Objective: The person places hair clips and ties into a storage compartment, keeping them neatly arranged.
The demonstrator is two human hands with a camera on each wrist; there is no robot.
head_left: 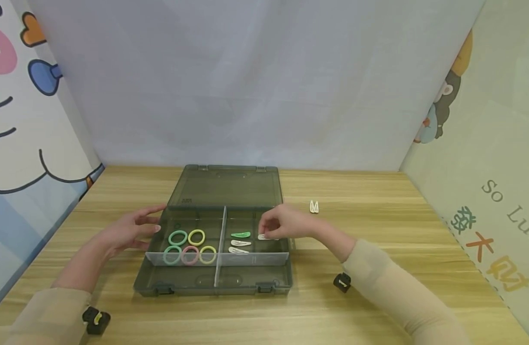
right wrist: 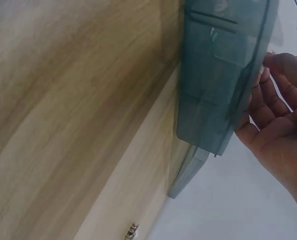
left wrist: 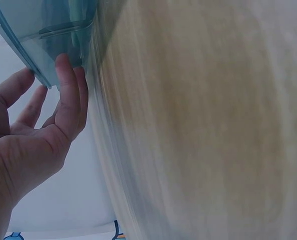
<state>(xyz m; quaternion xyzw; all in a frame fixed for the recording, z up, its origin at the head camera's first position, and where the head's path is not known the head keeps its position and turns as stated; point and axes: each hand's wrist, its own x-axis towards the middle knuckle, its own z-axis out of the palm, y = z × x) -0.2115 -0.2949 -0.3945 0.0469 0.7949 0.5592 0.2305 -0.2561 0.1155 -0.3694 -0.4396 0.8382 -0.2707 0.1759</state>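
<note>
A dark translucent divided box [head_left: 191, 287] lies open on the table. My left hand [head_left: 128, 230] rests against its left side, thumb near the rim and relaxed fingers touching the outer wall. Over the upper right compartment, my right hand [head_left: 288, 221] pinches a white snap hair clip [head_left: 262, 236], partly hidden by the fingers. Left of it in that compartment lie a green hair clip [head_left: 240, 235] and two white hair clips [head_left: 240, 243]. Several green, yellow and pink hair ties [head_left: 196, 237] lie in the upper left compartment.
Two pale hair clips [head_left: 313, 207] lie side by side on the wooden table [head_left: 355, 201], right of the box. The box's lid [head_left: 229, 184] is folded back behind it. Clear dividers [head_left: 255, 258] stand between compartments. A white cloth [head_left: 247, 86] hangs behind.
</note>
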